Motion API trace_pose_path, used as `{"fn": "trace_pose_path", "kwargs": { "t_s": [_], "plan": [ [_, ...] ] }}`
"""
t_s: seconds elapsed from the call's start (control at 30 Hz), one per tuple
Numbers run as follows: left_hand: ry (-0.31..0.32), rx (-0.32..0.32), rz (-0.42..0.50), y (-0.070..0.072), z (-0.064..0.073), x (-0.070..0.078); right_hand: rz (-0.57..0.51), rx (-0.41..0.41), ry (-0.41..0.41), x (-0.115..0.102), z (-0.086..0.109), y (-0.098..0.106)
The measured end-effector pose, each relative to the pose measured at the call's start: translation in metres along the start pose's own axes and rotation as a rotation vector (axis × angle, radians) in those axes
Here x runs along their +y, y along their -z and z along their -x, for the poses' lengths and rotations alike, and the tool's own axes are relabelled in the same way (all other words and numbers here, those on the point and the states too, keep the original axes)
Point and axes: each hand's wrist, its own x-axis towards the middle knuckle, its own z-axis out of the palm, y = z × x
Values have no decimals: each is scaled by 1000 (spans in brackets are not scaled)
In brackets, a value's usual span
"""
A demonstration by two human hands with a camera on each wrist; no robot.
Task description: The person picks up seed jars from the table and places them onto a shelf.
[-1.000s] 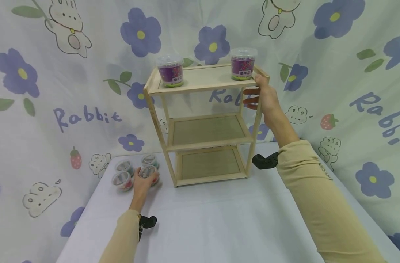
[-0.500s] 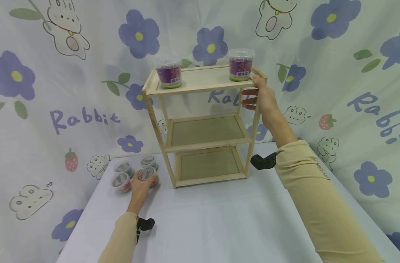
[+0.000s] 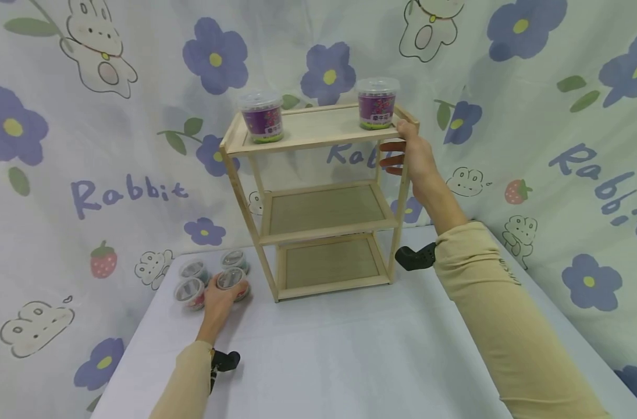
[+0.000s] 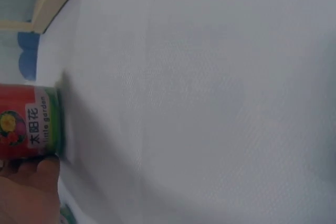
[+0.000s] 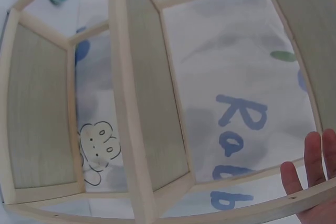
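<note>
My left hand (image 3: 217, 304) grips a small clear-lidded plastic cup (image 3: 231, 278) at the left of the table. In the left wrist view that cup (image 4: 21, 121) shows a red label with flowers and a green base, close to the white surface; fingers (image 4: 44, 174) lie against its side. Farther right, my right hand (image 3: 422, 160) holds the top right corner of a three-tier wooden shelf rack (image 3: 326, 210), thumb on the top edge. Its other fingers (image 5: 314, 158) reach past the post in the right wrist view. Two purple-labelled cups (image 3: 262, 119) with clear lids stand on the top tier.
Several similar lidded cups stand close around the left hand, including a red-labelled one (image 3: 191, 293) and one behind (image 3: 235, 260). A white cloth covers the table (image 3: 339, 349). A patterned curtain (image 3: 140, 145) hangs directly behind the rack.
The head view has shifted slightly, so the scene sits a little farther left. Both hands keep their hold, and the cups and rack show no clear movement.
</note>
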Motion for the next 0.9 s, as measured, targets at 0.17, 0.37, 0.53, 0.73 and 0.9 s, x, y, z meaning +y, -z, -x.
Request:
{"fn": "trace_pose_path", "kwargs": {
  "t_s": [0.17,0.37,0.53,0.73,0.9],
  "plan": [
    [-23,-8,-21,5,1,5,0,-5,0,0,0,0],
    [-72,1,-47,8,0,15,-2,-10,1,0,1,0],
    [-101,-31,-84,11,3,22,9,-15,10,0,2,0],
    [-111,-58,-107,14,11,26,2,-14,7,-1,2,1],
    [-114,-50,-125,17,20,28,-9,-16,3,-2,2,1]
  ]
}}
